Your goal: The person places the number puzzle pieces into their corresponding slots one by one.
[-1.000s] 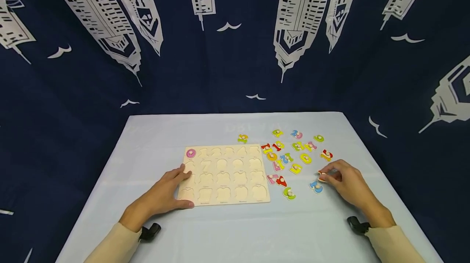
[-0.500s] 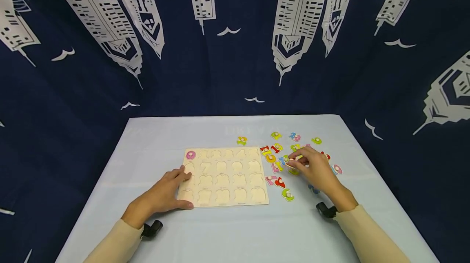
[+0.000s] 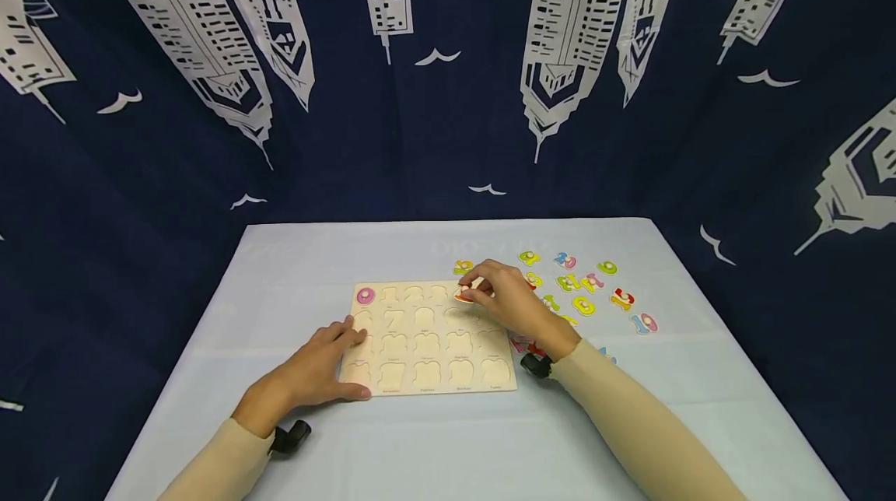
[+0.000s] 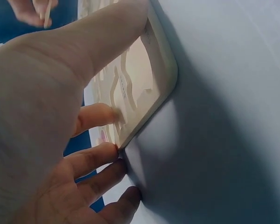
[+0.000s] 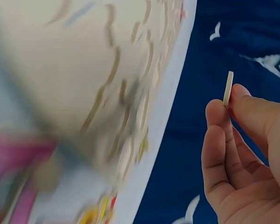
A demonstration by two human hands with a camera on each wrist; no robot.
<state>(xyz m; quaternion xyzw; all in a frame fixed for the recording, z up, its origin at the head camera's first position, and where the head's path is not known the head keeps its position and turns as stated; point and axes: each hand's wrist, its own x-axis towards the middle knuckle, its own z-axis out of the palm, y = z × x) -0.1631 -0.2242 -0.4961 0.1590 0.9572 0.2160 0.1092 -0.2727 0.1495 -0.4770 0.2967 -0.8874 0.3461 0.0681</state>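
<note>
A pale wooden number-puzzle board (image 3: 442, 362) lies on the white table, its rows of shaped recesses facing up. One round pink piece (image 3: 365, 296) sits in the far left recess. My left hand (image 3: 308, 367) holds the board at its near left corner, thumb by the near edge and index finger over the left side. Between thumb and fingertips my right hand (image 3: 514, 303) pinches a thin number piece (image 5: 229, 87), reddish on its face, over the far right part of the board. Which number it is cannot be made out.
Several coloured number pieces with knobs lie right of the board, among them a yellow one (image 3: 583, 306), a red one (image 3: 621, 299) and a blue-and-pink one (image 3: 644, 323). My right forearm hides some. A yellow piece (image 3: 463, 268) lies behind the board. A dark-blue printed cloth (image 3: 392, 143) hangs behind the table.
My right hand has carried the pinched number piece leftward from the right side of the table, across the loose pieces, to above the board. My left hand has stayed on the board's corner.
</note>
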